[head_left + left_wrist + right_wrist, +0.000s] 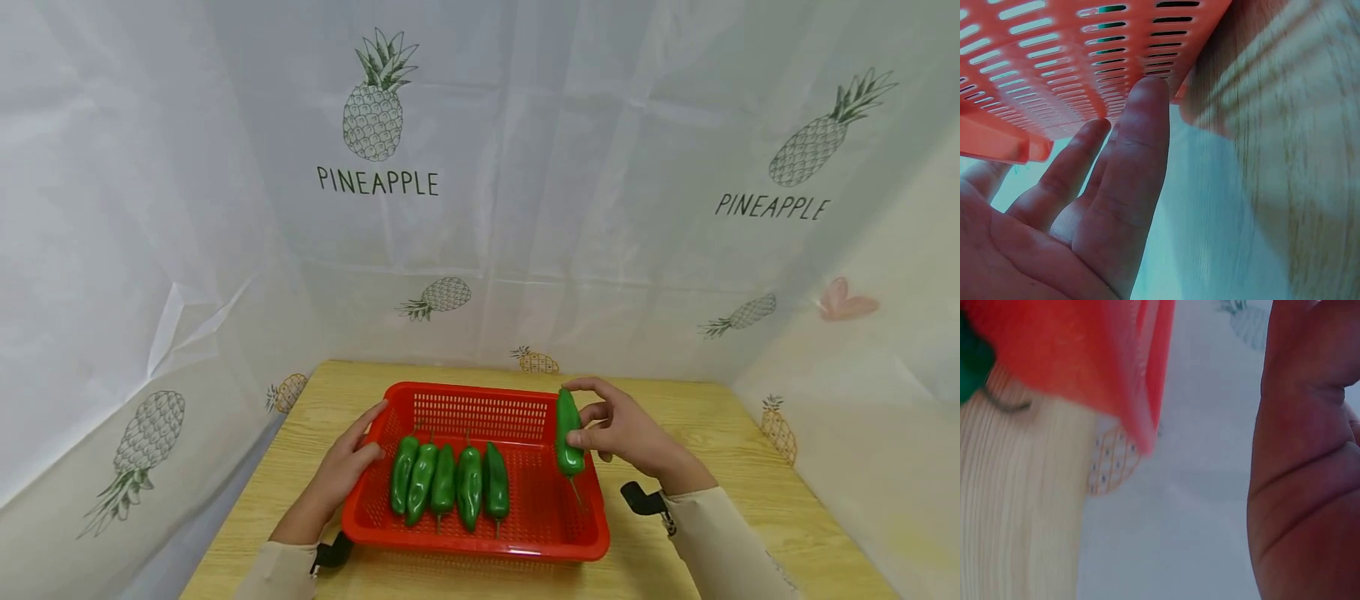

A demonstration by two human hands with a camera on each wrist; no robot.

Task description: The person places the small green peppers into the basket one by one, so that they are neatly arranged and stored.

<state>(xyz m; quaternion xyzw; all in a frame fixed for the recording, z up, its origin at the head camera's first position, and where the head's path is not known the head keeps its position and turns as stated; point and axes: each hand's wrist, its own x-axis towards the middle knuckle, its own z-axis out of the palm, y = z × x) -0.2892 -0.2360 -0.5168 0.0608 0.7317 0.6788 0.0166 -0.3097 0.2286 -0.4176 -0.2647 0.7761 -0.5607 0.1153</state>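
A red slotted plastic basket (487,546) stands on the wooden table. Several long green peppers (470,487) lie side by side in its left and middle part. At the basket's left side, my left hand (341,467) holds the rim, its thumb and index finger at the edge. Its other fingers (1141,137) reach beneath the rim to the outer wall in the left wrist view. My right hand (626,425) pinches another green pepper (568,432) between thumb and fingers over the basket's right end, stem downward. In the right wrist view, the hand's fingertips are out of frame.
The light wood table (660,400) extends on both sides of the basket. A white curtain (562,208) printed with pineapples hangs behind the table and along its sides. Black camera mounts (642,498) sit at both wrists.
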